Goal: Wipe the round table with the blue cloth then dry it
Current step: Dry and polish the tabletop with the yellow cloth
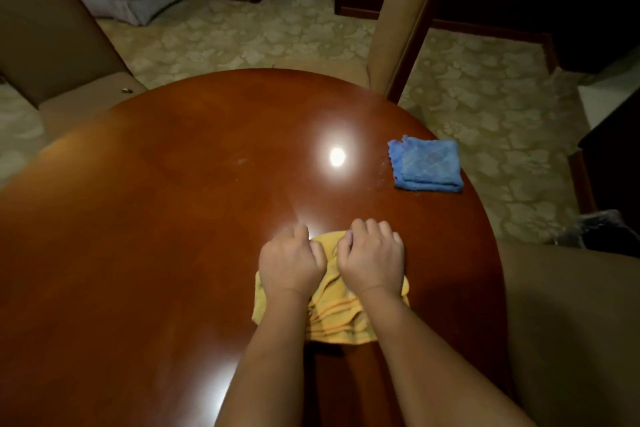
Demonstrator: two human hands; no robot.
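I see both hands on a bunched yellow cloth (334,308) near the round table's (156,218) near edge: left hand (289,262) and right hand (370,262) each clench its fabric with curled fingers. The folded blue cloth (426,163) lies by the table's right edge, untouched.

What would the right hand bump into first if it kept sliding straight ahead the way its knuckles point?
Probably nothing: the right hand, gripping the yellow cloth, points across bare table. The blue cloth lies off to its right.
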